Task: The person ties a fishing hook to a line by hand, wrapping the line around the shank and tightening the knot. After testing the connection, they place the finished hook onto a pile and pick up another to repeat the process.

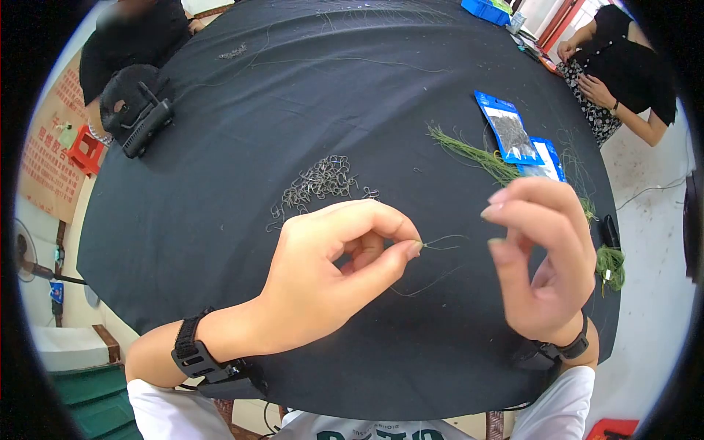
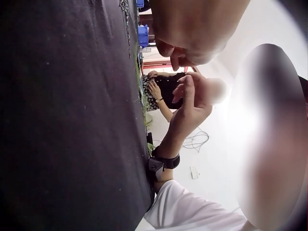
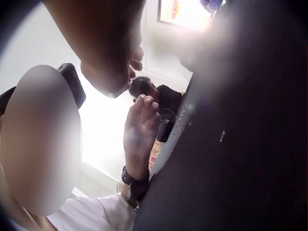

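In the head view, my left hand (image 1: 337, 264) pinches a thin green thread (image 1: 444, 248) between thumb and forefinger. The thread's short ends stick out to the right of the fingertips, and a longer strand hangs below. My right hand (image 1: 546, 257) is raised to the right of it, fingers bent and thumb apart, with nothing visible between them. Beyond the left hand lies a pile of small bent, hook-like metal pieces (image 1: 323, 180). The left wrist view shows the right hand (image 2: 192, 103); the thread does not show there. In the right wrist view, the left hand (image 3: 140, 130) appears.
A bundle of green threads (image 1: 473, 155) lies near a blue packet (image 1: 510, 128) of dark pieces, with a second packet (image 1: 546, 158) beside it. A black bag-like object (image 1: 136, 110) stands far left on the dark tablecloth (image 1: 220, 161). Two other people are at the table's edges.
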`<state>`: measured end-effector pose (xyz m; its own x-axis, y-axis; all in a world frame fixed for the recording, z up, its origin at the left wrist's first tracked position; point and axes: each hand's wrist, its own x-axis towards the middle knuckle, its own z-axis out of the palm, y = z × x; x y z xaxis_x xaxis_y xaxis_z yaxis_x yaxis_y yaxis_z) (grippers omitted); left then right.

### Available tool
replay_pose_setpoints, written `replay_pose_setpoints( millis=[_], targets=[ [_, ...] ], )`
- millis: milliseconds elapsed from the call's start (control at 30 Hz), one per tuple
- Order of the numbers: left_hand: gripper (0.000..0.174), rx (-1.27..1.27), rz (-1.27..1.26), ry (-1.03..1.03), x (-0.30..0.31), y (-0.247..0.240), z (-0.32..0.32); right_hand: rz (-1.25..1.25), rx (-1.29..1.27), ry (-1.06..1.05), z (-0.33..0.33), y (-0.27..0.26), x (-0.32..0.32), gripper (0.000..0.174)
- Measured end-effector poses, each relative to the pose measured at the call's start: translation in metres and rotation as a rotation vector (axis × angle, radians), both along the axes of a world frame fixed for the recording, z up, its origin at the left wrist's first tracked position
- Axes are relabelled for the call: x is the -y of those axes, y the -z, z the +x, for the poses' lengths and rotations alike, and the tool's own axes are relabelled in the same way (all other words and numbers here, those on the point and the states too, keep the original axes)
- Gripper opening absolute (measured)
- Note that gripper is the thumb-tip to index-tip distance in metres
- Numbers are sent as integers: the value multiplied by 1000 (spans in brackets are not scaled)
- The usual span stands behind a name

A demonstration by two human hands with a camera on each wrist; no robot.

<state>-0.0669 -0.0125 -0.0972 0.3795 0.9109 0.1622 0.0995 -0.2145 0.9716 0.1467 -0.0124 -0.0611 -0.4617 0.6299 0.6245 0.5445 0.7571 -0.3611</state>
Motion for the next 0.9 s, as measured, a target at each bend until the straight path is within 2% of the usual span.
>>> replay_pose_setpoints(
  millis=[67,167,267,367,467,700,800,900],
  targets=[
    [6,-52,107,1,0,-1,-2,-174,-11,-9,3,-6,-2,24],
    [7,-88,211,-1,-1,-2,-2,-707,-201,44,0,-8,-3,23],
    [7,-89,270,-16,-1,-1,-1,-666,-135,33,1,-10,-3,22],
    [8,-117,322,-11,-1,-4,0,-395,-11,-83,-5,-5,-6,14],
    [8,-118,332,-10,-1,-5,0,-488,-43,-129,-6,2,-7,10],
    [9,-87,293,3,0,-2,0,-371,-66,-111,-9,7,-8,12],
    [9,-67,258,0,1,-1,0,-420,-121,-97,-10,8,-6,9],
    [9,-21,167,-8,0,1,0,-672,-215,-54,-3,7,-7,7]
  ],
)
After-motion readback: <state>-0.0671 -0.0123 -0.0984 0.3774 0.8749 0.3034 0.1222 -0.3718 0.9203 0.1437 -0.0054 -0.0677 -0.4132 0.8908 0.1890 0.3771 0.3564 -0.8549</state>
